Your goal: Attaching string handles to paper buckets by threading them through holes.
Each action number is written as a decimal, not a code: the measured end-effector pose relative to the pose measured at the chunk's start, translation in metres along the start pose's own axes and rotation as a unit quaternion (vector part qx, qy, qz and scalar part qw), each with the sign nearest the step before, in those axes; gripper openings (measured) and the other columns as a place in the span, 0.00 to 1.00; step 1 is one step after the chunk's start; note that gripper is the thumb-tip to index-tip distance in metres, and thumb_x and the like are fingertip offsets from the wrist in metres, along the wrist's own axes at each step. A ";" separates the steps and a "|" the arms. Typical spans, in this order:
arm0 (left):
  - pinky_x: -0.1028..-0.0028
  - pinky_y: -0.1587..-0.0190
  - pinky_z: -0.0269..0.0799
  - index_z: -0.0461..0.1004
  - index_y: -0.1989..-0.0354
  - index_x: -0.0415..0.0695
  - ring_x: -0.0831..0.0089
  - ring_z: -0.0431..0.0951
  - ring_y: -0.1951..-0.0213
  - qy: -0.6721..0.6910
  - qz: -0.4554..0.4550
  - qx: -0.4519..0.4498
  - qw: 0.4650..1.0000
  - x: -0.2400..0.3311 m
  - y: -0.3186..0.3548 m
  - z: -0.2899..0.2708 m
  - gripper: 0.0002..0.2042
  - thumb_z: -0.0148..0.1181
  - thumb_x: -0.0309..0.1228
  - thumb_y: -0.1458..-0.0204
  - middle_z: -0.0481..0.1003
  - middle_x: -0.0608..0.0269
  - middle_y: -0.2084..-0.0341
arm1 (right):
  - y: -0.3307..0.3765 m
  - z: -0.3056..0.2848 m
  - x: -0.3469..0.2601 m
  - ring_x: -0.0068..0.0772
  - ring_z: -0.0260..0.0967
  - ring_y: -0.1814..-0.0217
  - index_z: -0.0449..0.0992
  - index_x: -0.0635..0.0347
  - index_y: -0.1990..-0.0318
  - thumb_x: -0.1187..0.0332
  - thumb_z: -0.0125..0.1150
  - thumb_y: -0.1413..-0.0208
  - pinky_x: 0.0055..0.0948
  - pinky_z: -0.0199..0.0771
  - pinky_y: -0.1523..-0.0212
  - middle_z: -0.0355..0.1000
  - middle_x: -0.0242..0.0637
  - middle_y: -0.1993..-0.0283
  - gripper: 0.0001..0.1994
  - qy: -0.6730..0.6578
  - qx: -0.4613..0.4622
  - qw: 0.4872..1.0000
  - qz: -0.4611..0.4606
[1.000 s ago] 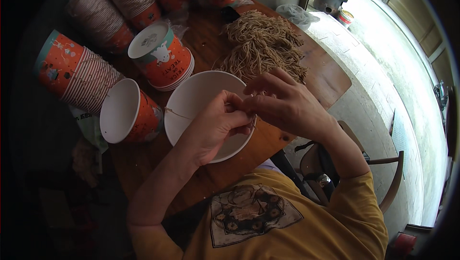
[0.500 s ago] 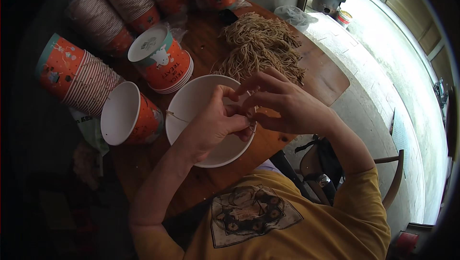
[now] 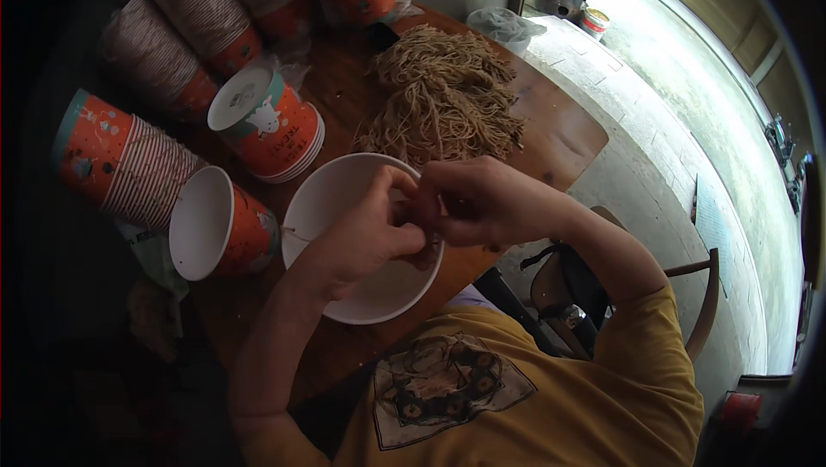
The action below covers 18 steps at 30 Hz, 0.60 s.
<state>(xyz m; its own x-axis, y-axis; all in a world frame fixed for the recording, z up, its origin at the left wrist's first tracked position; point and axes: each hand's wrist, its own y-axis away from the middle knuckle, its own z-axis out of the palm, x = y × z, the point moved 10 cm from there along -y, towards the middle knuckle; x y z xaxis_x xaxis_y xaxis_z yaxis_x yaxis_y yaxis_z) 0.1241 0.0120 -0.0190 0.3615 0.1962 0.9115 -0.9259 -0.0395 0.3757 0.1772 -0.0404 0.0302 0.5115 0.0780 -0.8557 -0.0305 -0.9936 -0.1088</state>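
A large paper bucket (image 3: 297, 209), white inside, stands at the table's near edge with its mouth up. A thin tan cord (image 3: 295, 235) passes through its left wall and runs inward beneath my left wrist. At the right rim, my left hand (image 3: 374, 230) is closed, thumb and fingers bent together by the bucket wall. My right hand (image 3: 486, 200) meets it there, its fingers pinched together. Both appear to grip the cord's other end, though the fingers mostly hide it. Beyond the bucket lies a heap of tan cords (image 3: 447, 92).
Left of the bucket, an orange bucket (image 3: 245, 235) lies tipped beside a nested stack of buckets (image 3: 146, 166). Another short stack (image 3: 271, 127) stands upside down behind. Wrapped stacks (image 3: 206, 19) line the back. A clear plastic bag (image 3: 508, 28) and a chair (image 3: 710, 303) are at the right.
My right hand's spread fingers have closed into a pinch against my left hand. The whole view has shifted slightly, so the table and buckets sit a little further left and lower.
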 end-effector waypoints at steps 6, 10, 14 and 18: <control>0.75 0.63 0.75 0.52 0.54 0.40 0.74 0.75 0.67 0.014 -0.009 -0.025 1.000 -0.003 -0.001 0.007 0.19 0.53 0.18 0.50 0.72 0.56 0.68 | 0.001 0.005 0.021 0.20 0.68 0.64 0.70 0.60 0.63 0.73 0.57 0.45 0.24 0.69 0.62 0.68 0.29 0.66 0.04 -0.158 0.008 0.987 0.003; 0.75 0.64 0.73 0.54 0.56 0.43 0.74 0.74 0.67 0.015 0.012 -0.010 1.000 -0.001 0.002 -0.001 0.17 0.54 0.19 0.48 0.71 0.57 0.67 | 0.005 0.002 -0.013 0.30 0.70 0.67 0.70 0.60 0.65 0.71 0.60 0.48 0.26 0.72 0.63 0.69 0.35 0.67 0.06 0.056 0.029 0.993 -0.098; 0.75 0.62 0.73 0.54 0.55 0.43 0.73 0.75 0.67 -0.030 0.045 0.018 0.998 0.006 0.006 -0.003 0.16 0.53 0.18 0.47 0.72 0.55 0.66 | 0.015 0.001 -0.016 0.36 0.72 0.68 0.72 0.59 0.66 0.71 0.60 0.49 0.32 0.74 0.68 0.68 0.37 0.66 0.05 0.115 0.097 0.988 -0.039; 0.73 0.59 0.73 0.53 0.53 0.43 0.72 0.76 0.65 -0.010 0.049 0.032 0.998 0.006 0.009 -0.005 0.17 0.52 0.19 0.46 0.72 0.53 0.63 | 0.020 -0.003 -0.015 0.38 0.72 0.68 0.71 0.60 0.66 0.70 0.62 0.50 0.33 0.75 0.69 0.68 0.37 0.66 0.07 0.148 0.147 0.978 -0.025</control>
<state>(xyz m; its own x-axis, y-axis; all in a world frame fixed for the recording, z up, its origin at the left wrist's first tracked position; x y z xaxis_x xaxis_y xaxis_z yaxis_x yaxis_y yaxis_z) 0.1175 0.0181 -0.0110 0.2715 0.1690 0.9475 -0.9483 -0.1213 0.2934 0.1716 -0.0618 0.0429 0.7428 0.0556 -0.6672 -0.2229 -0.9192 -0.3248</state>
